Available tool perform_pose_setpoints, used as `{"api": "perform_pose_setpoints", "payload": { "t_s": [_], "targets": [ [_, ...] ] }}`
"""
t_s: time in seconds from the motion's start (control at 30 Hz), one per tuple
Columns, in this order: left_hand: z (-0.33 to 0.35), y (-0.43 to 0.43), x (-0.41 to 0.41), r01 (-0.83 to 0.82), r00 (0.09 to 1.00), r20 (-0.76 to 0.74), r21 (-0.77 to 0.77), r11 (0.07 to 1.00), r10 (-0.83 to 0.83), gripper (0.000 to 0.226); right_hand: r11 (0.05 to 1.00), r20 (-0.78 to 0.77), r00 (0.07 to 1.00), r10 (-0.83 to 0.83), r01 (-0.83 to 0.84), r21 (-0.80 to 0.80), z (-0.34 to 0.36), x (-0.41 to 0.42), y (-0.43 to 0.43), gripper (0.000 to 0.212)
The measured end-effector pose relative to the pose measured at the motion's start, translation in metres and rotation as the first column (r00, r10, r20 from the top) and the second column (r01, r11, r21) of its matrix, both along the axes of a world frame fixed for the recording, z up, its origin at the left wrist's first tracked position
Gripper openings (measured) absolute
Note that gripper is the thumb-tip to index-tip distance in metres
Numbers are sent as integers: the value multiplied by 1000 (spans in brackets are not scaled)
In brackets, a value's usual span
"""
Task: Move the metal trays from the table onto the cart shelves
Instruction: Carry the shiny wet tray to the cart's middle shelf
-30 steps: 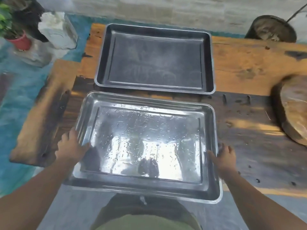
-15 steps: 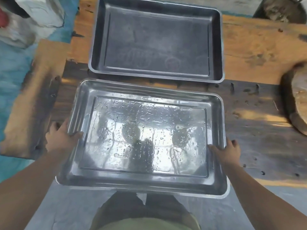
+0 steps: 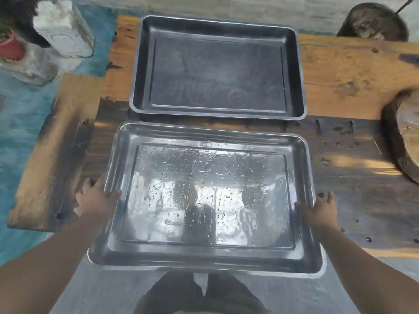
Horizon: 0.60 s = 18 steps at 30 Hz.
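**Both hands on the wet tray at the table's edge**

Head view, looking straight down: the near tray (image 3: 204,137), shiny metal and beaded with water drops, sits right in front of the person, its near edge hanging out past the edge of the wooden table (image 3: 340,71) and over the person's legs. The left hand (image 3: 95,200) grips the tray's left rim, thumb (image 3: 113,193) hooked over the lip and onto the inner wall, fingers outside and underneath. The right hand (image 3: 322,211) mirrors it on the right rim, thumb (image 3: 301,206) lying inside, fingers wrapped outside. Whether the tray is lifted clear of the wood or resting on it, I can't tell from up here.

Just beyond it, close but apart, lies the far tray (image 3: 217,71), darker and dull, flat on the table with no hand on it.

Off to the right, a thick round wooden block (image 3: 405,137) rests on the tabletop. Past the table's far right corner there's a dark round object (image 3: 374,21), too blurred to identify. On the left, over the blue floor (image 3: 20,123), stand a white stone block (image 3: 63,30) and a red pot (image 3: 10,47).
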<state>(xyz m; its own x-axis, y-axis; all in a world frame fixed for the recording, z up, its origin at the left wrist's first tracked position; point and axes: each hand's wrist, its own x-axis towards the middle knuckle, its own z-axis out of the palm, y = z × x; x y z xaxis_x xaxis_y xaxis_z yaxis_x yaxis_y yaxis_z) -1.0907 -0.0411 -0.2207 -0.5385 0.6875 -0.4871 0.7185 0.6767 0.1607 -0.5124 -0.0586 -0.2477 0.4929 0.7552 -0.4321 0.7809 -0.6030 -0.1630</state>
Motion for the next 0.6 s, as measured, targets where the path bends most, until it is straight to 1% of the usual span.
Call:
{"api": "perform_pose_setpoints", "payload": {
  "t_s": [0.17,0.23,0.3,0.33,0.4,0.5,0.6],
  "targets": [
    [25,-2,-2,34,999,-37,-3,999,-34,67,1000,-26,1000,-16,16,8,30,-2,6,54],
    [39,2,-6,60,998,21,58,997,-62,65,1000,-46,999,-5,6,20,45,-1,14,54],
    [55,8,-12,115,987,96,126,985,-127,62,998,-68,998,4,0,60,62,1,25,55],
    [65,13,-14,137,982,110,154,978,-155,62,996,-78,997,11,-4,87,71,2,32,55],
    [87,24,-16,145,978,114,215,966,-173,64,990,-95,995,38,-24,142,90,2,48,52],
    [119,41,-19,144,982,69,327,934,-176,64,977,-122,990,64,-37,210,127,-2,78,48],
    [150,59,-25,103,986,80,409,907,-148,48,960,-135,987,91,-51,275,167,-6,107,42]
  ]
}}
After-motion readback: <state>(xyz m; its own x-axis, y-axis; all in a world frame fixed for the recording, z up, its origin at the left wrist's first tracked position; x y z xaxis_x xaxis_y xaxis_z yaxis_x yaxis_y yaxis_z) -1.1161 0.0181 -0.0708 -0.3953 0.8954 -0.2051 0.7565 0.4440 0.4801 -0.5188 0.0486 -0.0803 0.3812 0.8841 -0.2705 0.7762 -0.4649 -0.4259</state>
